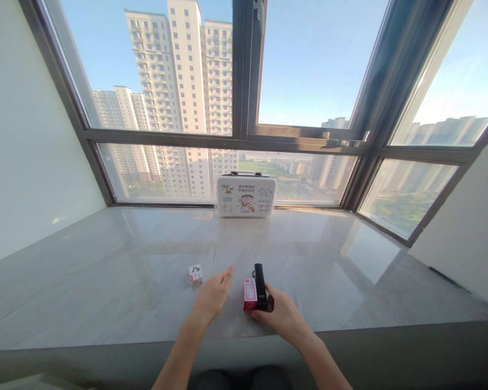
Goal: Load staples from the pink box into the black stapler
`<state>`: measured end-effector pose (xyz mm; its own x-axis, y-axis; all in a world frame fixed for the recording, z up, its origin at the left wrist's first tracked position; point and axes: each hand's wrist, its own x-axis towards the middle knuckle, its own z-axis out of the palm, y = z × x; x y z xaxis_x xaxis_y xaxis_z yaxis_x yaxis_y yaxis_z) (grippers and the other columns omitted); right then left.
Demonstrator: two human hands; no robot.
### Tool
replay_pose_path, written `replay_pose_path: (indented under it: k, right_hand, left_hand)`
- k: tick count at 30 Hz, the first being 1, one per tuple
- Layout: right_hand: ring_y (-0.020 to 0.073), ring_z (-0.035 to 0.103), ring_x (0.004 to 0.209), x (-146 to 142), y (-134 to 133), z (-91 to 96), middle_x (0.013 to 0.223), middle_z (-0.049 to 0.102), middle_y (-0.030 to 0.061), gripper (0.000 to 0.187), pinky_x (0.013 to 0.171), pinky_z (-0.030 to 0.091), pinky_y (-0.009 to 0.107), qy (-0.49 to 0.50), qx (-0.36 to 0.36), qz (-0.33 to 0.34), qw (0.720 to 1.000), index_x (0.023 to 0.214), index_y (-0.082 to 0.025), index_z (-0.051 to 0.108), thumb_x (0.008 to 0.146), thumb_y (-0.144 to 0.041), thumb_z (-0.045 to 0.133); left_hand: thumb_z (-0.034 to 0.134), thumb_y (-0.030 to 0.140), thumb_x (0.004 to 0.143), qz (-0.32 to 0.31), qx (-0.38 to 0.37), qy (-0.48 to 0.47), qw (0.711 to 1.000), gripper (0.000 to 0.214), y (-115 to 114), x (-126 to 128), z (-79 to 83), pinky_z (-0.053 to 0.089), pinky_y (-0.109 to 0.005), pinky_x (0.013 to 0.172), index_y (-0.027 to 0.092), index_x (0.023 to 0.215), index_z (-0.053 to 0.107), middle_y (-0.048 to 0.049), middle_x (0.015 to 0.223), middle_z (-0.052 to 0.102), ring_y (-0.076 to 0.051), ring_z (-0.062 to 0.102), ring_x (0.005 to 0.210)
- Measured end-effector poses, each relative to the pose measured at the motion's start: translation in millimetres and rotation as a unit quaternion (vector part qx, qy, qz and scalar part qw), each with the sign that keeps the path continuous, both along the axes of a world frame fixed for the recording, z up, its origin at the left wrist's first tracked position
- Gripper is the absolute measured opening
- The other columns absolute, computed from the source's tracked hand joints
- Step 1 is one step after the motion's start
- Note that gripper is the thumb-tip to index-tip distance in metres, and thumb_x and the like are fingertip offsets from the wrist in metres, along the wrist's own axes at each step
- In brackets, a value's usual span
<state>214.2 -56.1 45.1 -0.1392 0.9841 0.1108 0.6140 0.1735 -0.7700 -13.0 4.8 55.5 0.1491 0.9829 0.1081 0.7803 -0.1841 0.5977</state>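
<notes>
Right hand (283, 315), lower centre, cups black stapler (259, 281), clamping unclear; left hand (210, 296) outstretched. I'd avoid nudging the red-and-white box (250, 292).

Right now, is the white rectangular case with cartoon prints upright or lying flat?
Upright. The case shows you its printed face, dark handle on top.

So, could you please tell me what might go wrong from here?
The right grip is at the black object, close beside the red-and-white box, so moving one could knock the other. Both sit near the front edge of the sill, so a nudge might send one over. The left grip, near the small box, might brush it aside.
</notes>
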Motion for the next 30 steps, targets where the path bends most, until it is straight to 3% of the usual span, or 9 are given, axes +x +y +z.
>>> replay_pose_path:
  k: [3,5,7,9,14,19,24,30]
  right_hand:
    - [0.0122,0.05,0.059,1,-2,-3.2,0.064,0.055,-0.0064,0.053,0.053,0.029,0.022,-0.003,-0.012,-0.015,1.0,0.119,-0.02,0.063,0.07,-0.037,0.078]
    - [0.0119,0.049,0.059,1,-1,-3.8,0.065,0.055,-0.0065,0.052,0.053,0.029,0.022,0.0,-0.011,-0.011,1.0,0.118,-0.021,0.063,0.071,-0.037,0.079]
    - [0.012,0.05,0.06,0,0,-3.0,0.067,0.057,-0.0061,0.05,0.053,0.029,0.022,0.002,-0.01,-0.006,1.0,0.117,-0.022,0.064,0.071,-0.037,0.078]
    - [0.0126,0.052,0.062,-2,2,-1.8,0.069,0.06,-0.0052,0.047,0.054,0.03,0.022,0.0,-0.009,-0.004,1.0,0.114,-0.022,0.065,0.072,-0.036,0.078]
    - [0.0145,0.055,0.066,-3,8,-1.1,0.074,0.066,-0.0032,0.042,0.057,0.031,0.023,-0.015,0.0,-0.001,1.0,0.11,-0.023,0.067,0.071,-0.035,0.078]
    - [0.0132,0.053,0.063,-3,13,-1.4,0.073,0.065,-0.0044,0.043,0.056,0.03,0.022,-0.023,-0.009,0.002,1.0,0.111,-0.024,0.068,0.07,-0.033,0.078]
    - [0.0126,0.05,0.064,-3,19,-3.2,0.073,0.065,-0.0046,0.038,0.056,0.03,0.021,-0.002,-0.006,0.028,1.0,0.107,-0.023,0.07,0.071,-0.033,0.077]
    - [0.0138,0.052,0.066,-3,24,-6.2,0.075,0.066,-0.0037,0.037,0.06,0.035,0.021,0.017,-0.016,0.058,0.998,0.104,-0.02,0.071,0.071,-0.036,0.077]
  left_hand:
    - [0.023,0.06,0.099,0.204,0.059,0.025,0.977,0.057,20,-54,-5.1,0.036,-0.027,0.063,0.023,0.075,0.06,-0.0058,0.074,0.068,-0.021,0.061,0.071]
    - [0.029,0.065,0.095,0.267,0.039,0.038,0.962,0.055,31,-88,-11.1,0.035,-0.027,0.061,0.024,0.076,0.061,-0.0063,0.074,0.069,-0.024,0.062,0.071]
    - [0.033,0.067,0.093,0.244,-0.016,0.054,0.968,0.055,38,-107,-16.3,0.035,-0.027,0.06,0.024,0.076,0.063,-0.006,0.074,0.069,-0.024,0.063,0.07]
    - [0.03,0.066,0.094,0.183,-0.049,0.067,0.98,0.058,43,-107,-19.1,0.034,-0.028,0.06,0.025,0.073,0.064,-0.0058,0.072,0.069,-0.024,0.064,0.068]
    - [0.021,0.061,0.098,0.05,-0.059,0.061,0.995,0.065,56,-51,-18.6,0.036,-0.028,0.061,0.023,0.063,0.06,-0.003,0.058,0.066,-0.02,0.062,0.059]
    - [0.023,0.061,0.098,-0.052,-0.06,0.037,0.996,0.063,61,-3,-17.2,0.04,-0.027,0.066,0.023,0.068,0.063,-0.001,0.055,0.066,-0.019,0.064,0.063]
    - [0.02,0.063,0.098,-0.116,-0.089,0.023,0.989,0.068,57,9,-17.6,0.043,-0.027,0.067,0.023,0.07,0.066,-0.0023,0.056,0.068,-0.02,0.066,0.066]
    - [0.018,0.067,0.096,-0.158,-0.156,0.012,0.975,0.074,62,10,-16.7,0.046,-0.029,0.059,0.022,0.058,0.061,-0.0054,0.056,0.068,-0.017,0.056,0.045]
